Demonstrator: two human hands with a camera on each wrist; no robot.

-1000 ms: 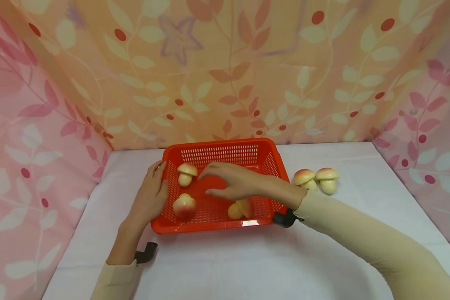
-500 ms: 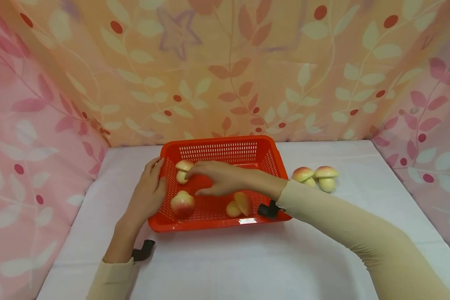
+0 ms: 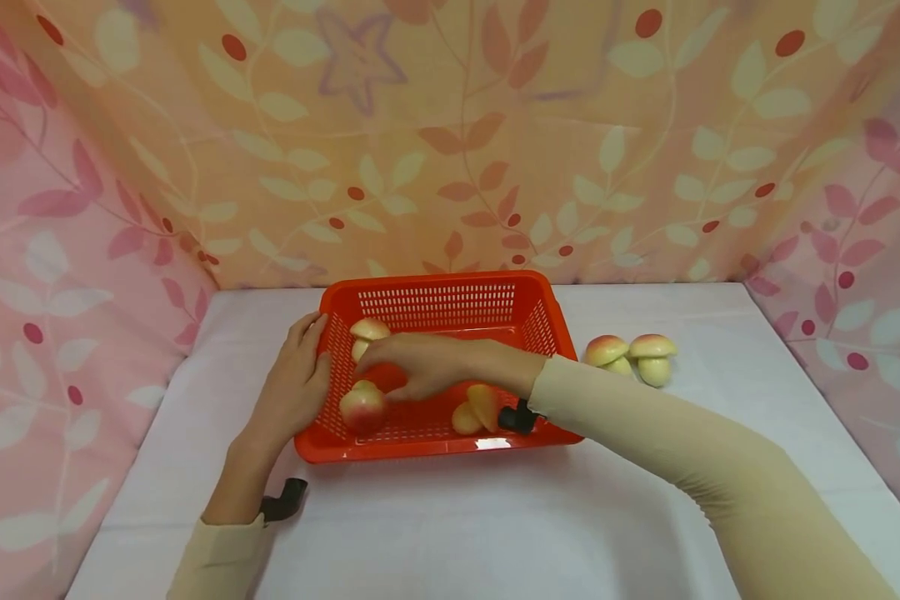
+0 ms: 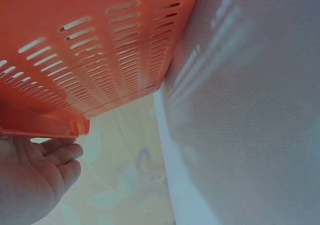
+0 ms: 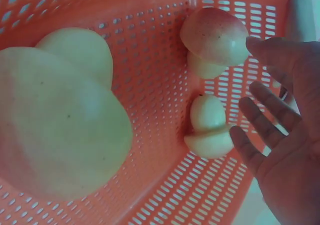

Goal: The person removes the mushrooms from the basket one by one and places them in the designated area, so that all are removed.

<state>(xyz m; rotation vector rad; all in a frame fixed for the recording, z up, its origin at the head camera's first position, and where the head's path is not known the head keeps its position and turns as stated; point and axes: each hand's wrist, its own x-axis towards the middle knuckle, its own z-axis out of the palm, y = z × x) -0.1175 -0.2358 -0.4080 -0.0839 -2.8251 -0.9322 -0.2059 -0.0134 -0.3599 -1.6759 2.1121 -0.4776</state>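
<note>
The red-capped mushroom (image 3: 362,407) lies in the near-left corner of the orange basket (image 3: 450,287), with your right hand (image 3: 420,365) spread over it, fingers straight, index tip touching its cap and holding nothing. A second mushroom (image 3: 366,332) sits just behind it, and a third (image 3: 477,409) lies on its side under your right wrist. Your left hand (image 3: 294,390) rests flat against the basket's left wall, fingers relaxed, grip empty. Two more mushrooms (image 3: 632,356) stand on the white worktop (image 3: 495,517), right of the basket.
</note>
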